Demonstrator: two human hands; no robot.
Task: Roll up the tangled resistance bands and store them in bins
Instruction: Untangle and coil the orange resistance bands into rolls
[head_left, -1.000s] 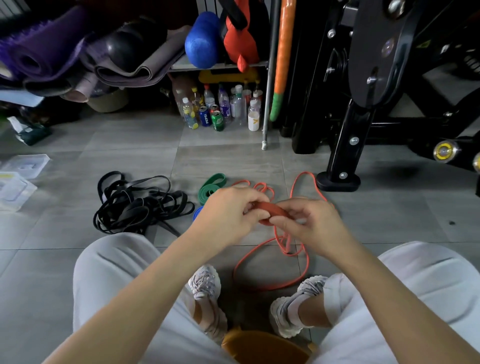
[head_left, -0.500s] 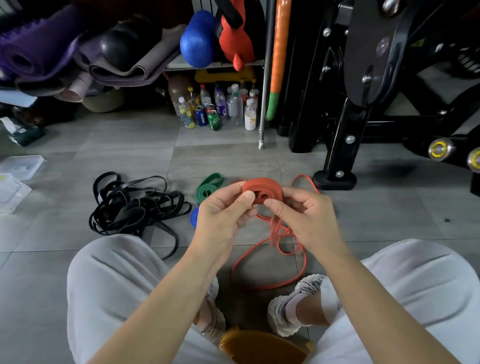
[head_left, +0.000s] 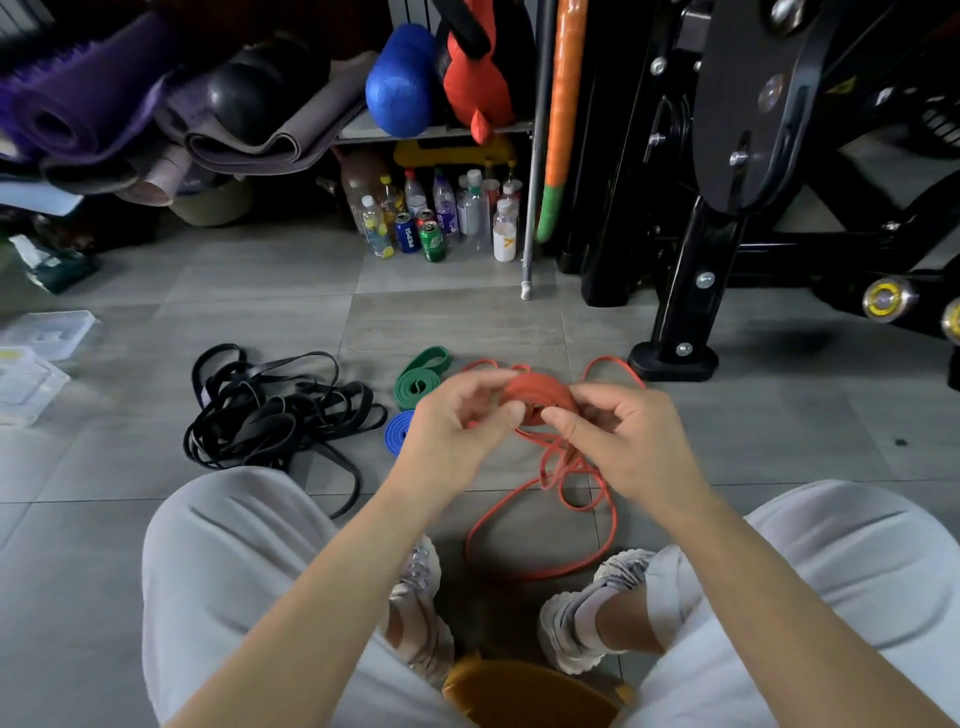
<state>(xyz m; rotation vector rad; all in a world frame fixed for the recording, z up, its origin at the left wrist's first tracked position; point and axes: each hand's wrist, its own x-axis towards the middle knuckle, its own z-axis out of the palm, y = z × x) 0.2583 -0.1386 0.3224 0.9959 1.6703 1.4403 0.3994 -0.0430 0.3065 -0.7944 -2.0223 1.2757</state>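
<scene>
Both hands meet in front of the knees, raised off the floor. The left hand (head_left: 457, 421) has its fingers curled over one edge of the red roll (head_left: 535, 395), with the thumb closing in from below. The right hand (head_left: 618, 441) pinches the opposite edge, its thumb tip pointing toward the left thumb. The roll, a partly wound coil of flat red band, is held between the two hands (motion blur softens its outline).

From under the right hand the unwound red tail (head_left: 571, 499) drops in loose loops to the tiled floor (head_left: 779, 441) and runs back toward the shoes. One more loop shows beyond the right knuckles.

Just beyond the left hand lies a green band (head_left: 421, 376), wound flat. Just outside that hand sits a blue roll (head_left: 397, 434), partly hidden by it. Farther out on the same side, a tangle of black bands (head_left: 270, 410) lies unrolled. Well beyond the tangle, at the frame edge, are clear plastic bins (head_left: 31, 379); their contents cannot be made out.

Beyond the right hand stands the black foot of a machine frame (head_left: 672, 361).
</scene>
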